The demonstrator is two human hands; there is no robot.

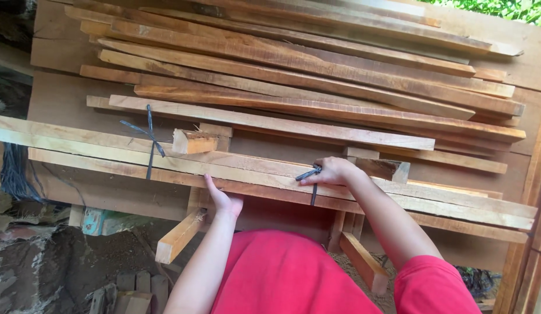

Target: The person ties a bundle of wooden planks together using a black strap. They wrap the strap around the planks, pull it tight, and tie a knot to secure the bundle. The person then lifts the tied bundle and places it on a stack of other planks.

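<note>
Left hand (225,199): pressing open-fingered against the near edge of the long plank bundle (166,157), gripping nothing. Right hand (334,172): clenching around a dark strap (310,174), pinching it on top of the bundle, right of its middle. Second dark strap (149,139): knotting around the bundle toward its left end. Stack of rough boards (294,64): lying behind, along the far edge. Short wooden block (194,141): resting on the bundle between both straps.

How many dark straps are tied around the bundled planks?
2: one knotted strap left of the left hand, one strap gripped by the right hand. Others may be hidden.
</note>
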